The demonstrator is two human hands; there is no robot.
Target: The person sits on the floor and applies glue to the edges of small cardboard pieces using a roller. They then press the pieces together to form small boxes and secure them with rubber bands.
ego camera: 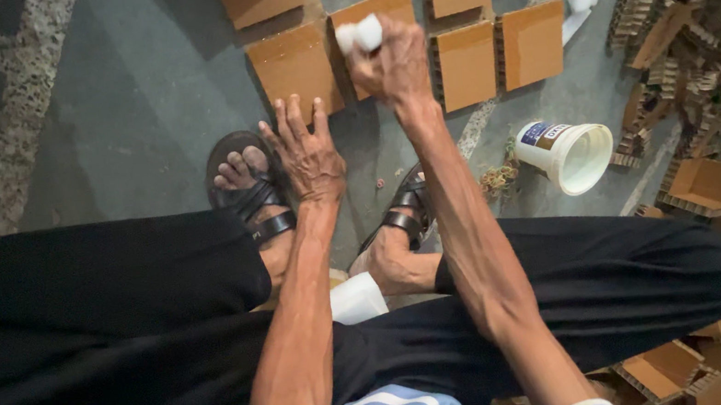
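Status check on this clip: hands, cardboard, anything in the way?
Left hand flat on cardboard square. Right hand gripping white wad over next square. White tub clear to the right.

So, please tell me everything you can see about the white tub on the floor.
The white tub is a round plastic-looking container with a blue, white and red label band on its side. It lies tipped over on the grey floor, its open mouth facing right and toward the camera; the inside looks white, contents unclear. It sits right of the right hand, below the cardboard squares. No hand touches it.
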